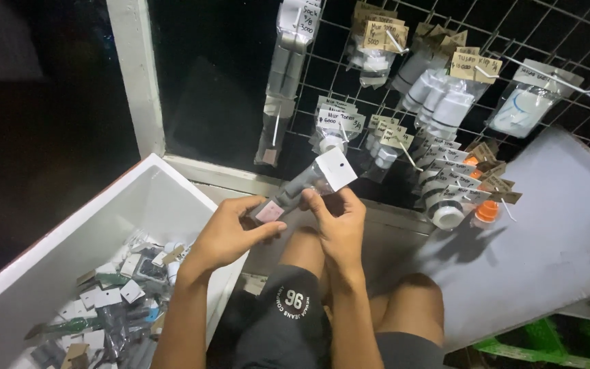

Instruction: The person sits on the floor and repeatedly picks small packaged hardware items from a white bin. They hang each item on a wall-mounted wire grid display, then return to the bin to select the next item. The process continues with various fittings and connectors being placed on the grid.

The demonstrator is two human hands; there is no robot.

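Far left, a white bin (pixel 56 253) is sitting on the floor, holding a heap of small bagged parts (pixel 114 311) with white and brown card tags. A white frame post (pixel 136 75) is rising behind it.

Left hand (pixel 230 232) is reaching in from the bin side, its grip narrow, thumb and fingers pinching the lower end of a long clear packet (pixel 302 184) at its pinkish tag. The packet is slanting up to the right, held in the air above the person's knees, just below the wire rack (pixel 548 41).

Right hand (pixel 336 219) is closing on the same packet further up, fingers pressing near the white card (pixel 336 169) at its upper end. What is inside looks like a grey tube, though the light is poor.

Right of the hands, bagged fittings (pixel 445 102) with handwritten tags are hanging in rows on the rack; two have orange caps (pixel 487 208). Far right, a grey board (pixel 554 253) is leaning beside the knees.
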